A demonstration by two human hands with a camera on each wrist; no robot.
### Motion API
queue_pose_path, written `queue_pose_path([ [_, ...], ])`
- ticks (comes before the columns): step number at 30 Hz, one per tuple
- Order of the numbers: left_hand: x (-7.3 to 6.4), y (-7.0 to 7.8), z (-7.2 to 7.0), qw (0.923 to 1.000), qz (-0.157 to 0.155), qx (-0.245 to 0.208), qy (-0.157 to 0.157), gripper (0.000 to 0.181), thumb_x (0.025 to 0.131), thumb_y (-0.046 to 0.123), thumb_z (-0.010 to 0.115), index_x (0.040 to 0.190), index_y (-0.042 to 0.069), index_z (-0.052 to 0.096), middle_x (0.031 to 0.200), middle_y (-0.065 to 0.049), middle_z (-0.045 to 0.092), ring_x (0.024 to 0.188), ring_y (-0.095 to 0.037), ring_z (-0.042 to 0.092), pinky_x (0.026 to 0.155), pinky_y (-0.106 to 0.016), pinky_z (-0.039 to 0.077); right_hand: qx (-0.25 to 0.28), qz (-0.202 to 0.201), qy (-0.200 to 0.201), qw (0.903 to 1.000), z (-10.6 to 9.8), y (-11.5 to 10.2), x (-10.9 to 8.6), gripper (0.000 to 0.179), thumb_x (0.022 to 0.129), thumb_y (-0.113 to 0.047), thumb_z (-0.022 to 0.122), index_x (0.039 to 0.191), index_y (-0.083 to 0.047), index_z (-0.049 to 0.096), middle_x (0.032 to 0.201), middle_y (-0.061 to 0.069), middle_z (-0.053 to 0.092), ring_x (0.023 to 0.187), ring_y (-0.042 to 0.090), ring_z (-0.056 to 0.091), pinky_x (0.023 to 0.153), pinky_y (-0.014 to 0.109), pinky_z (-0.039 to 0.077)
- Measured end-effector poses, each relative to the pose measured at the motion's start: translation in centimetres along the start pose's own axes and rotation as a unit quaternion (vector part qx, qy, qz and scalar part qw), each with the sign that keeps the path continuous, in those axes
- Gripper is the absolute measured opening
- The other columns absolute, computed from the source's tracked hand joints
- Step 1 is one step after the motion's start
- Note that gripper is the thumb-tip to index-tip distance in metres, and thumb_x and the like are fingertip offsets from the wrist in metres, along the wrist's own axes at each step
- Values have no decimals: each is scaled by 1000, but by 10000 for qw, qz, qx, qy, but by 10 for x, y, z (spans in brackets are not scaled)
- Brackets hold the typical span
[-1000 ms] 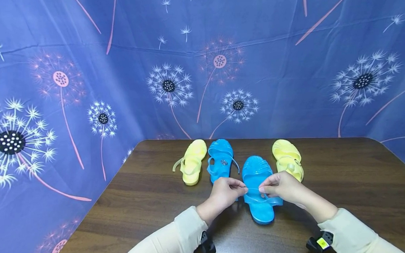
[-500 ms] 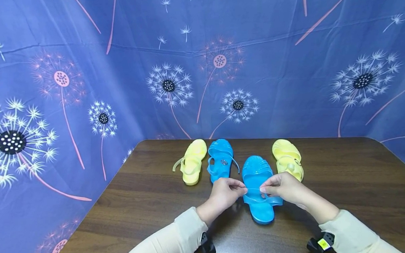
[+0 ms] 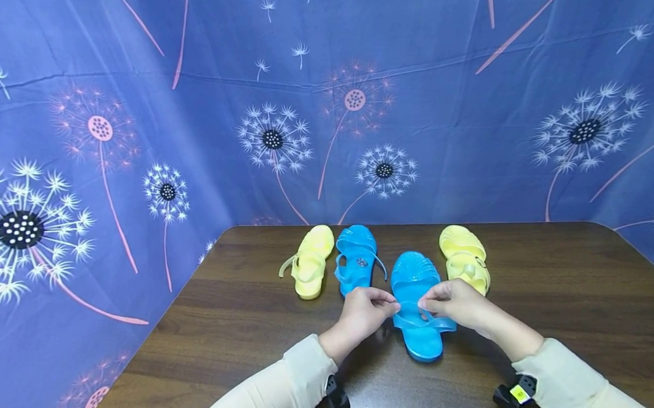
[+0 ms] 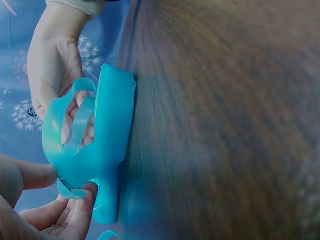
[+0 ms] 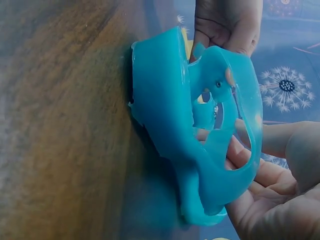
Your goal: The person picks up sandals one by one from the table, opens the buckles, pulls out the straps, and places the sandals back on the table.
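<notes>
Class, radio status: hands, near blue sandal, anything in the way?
Left hand, right hand: gripping straps. Near blue sandal: sole down on table. No obstruction seen; farther blue sandal just beyond left hand.

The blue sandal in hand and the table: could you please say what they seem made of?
The blue sandal looks like glossy moulded plastic or rubber, judging by highlights and a translucent-looking strap. The table seems wood or laminate, lightly shiny, with grain streaks.

No text is legible, even on the yellow sticker [image 3: 520, 394].
</notes>
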State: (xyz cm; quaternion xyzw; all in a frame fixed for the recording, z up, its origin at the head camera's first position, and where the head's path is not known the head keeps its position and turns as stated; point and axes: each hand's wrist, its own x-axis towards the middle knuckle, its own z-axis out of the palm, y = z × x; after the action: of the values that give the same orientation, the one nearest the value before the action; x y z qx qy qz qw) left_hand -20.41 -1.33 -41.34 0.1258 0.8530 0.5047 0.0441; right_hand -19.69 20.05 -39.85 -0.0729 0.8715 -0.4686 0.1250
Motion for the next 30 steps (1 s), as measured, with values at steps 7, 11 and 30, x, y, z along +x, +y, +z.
queue_pose_path([
  [7,0,0,2,9999,115,90,-10,14,85,18,75,90,5,75,73,1,70,62,-3,58,57,-17,50,320,-383,-256,9984,8,-11,8,30,92,-17,67,109,7,66,103,14,70,95,28,70,81,39,59],
  [11,0,1,4,9997,219,101,-37,17,84,18,76,92,3,74,73,0,70,62,-1,58,57,-16,50,188,-533,-322,9979,12,-15,14,25,91,-15,68,105,5,70,99,11,71,92,25,70,79,38,59],
  [30,3,-1,3,9997,168,170,-45,14,84,18,76,89,5,75,72,1,68,60,-3,55,55,-18,48,-130,-284,-252,9992,16,-21,18,16,88,-14,71,96,0,74,90,8,73,81,20,69,76,39,59],
])
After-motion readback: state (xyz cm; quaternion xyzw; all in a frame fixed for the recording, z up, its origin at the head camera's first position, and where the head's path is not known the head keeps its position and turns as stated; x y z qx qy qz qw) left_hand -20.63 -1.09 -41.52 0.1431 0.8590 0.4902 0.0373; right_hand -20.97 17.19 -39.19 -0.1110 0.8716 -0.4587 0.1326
